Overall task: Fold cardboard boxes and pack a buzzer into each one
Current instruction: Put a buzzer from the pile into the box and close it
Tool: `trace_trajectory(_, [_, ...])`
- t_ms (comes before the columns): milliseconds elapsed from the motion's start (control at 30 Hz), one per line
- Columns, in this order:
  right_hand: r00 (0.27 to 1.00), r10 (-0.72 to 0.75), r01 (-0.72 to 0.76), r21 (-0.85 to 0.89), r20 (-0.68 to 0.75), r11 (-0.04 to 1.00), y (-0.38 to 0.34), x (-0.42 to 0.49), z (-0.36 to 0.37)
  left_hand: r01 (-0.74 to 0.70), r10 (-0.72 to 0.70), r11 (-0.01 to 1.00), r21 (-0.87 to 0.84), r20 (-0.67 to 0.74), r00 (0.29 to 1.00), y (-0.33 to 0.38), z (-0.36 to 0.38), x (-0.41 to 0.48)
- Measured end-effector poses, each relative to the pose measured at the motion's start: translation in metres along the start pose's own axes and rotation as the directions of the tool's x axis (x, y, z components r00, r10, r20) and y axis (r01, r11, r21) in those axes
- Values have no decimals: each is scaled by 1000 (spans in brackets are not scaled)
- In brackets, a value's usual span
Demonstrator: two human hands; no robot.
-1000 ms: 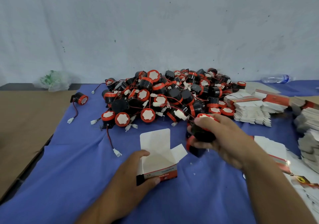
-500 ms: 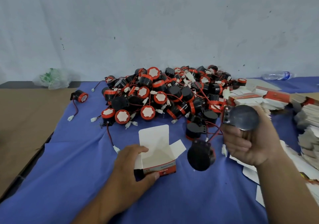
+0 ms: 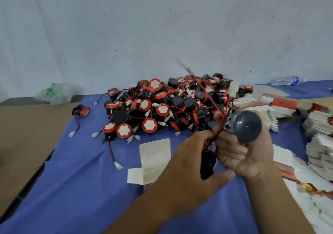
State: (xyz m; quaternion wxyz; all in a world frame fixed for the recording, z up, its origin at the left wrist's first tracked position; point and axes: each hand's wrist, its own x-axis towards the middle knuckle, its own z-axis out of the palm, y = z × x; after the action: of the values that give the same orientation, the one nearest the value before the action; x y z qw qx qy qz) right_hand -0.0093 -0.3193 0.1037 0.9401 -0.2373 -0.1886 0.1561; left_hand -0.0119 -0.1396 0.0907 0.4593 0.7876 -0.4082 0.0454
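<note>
L hand (image 3: 189, 163) is now off the box (image 3: 155, 158), left open & unheld mid surface (image 3: 81, 179), and at the red wires (image 3: 214, 138) (pinching or not, can't tell); R hand (image 3: 241, 154) grips raised buzzer (image 3: 246, 125), 2nd buzzer (image 3: 207, 163) dangling tangled below, so prob. untangle before packing.

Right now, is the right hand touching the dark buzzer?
Touching. The head view shows the right hand with its fingers curled round the lower body of the buzzer, with no gap.

Glossy black plastic buzzer (image 3: 246, 125); matt white cardboard box (image 3: 155, 159); blue cloth (image 3: 75, 179).
</note>
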Motion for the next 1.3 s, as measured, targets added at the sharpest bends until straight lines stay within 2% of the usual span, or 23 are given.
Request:
trace_trajectory(67, [999,-24,25,14,-31,1000,-2,-2,3,-6,2,998,-56,-72,997,3,2,5])
trace_trajectory(200, [934,-185,91,-297,-306,951,-10,-4,8,-51,47,999,-13,-181,982,6,1,2])
trace_trajectory(300, [906,-239,106,-360,-349,927,-12,-5,9,-9,-10,997,-72,-258,966,4,-13,2])
trace_trajectory(433, [935,-116,-34,-411,-336,911,-8,-5,12,1,-4,1000,-8,-361,933,-5,-24,-2])
trace_trajectory(533, [937,-75,-70,-393,-342,917,3,2,16,30,-30,1000,-6,-374,927,-11,-19,-7])
trace_trajectory(633, [936,-39,-101,-374,-350,922,12,11,18,57,-89,994,-93,-383,919,-15,-15,-5])
trace_trajectory(733, [926,9,-194,-456,-377,869,16,14,16,64,-125,987,-145,-467,875,-20,-17,-1])
trace_trajectory(800, [915,38,-228,-437,-402,870,18,16,15,55,-108,992,-114,-536,837,-22,-18,0])
trace_trajectory(933, [897,61,-259,-410,-437,875,24,21,13,95,-32,994,48,-720,694,-31,-26,3])
trace_trajectory(1033, [902,95,-293,-436,-420,851,31,25,11,142,-29,986,84,-758,652,-40,-33,7])
trace_trajectory(1133, [929,94,-264,-460,-359,848,39,27,8,105,-16,991,78,-722,691,-44,-36,8])
trace_trajectory(1233, [953,19,-171,-484,-301,858,46,31,4,27,107,976,214,-588,802,-40,-41,14])
trace_trajectory(1300, [952,-58,-113,-521,-301,846,47,34,2,-14,129,973,229,-494,860,-37,-46,23])
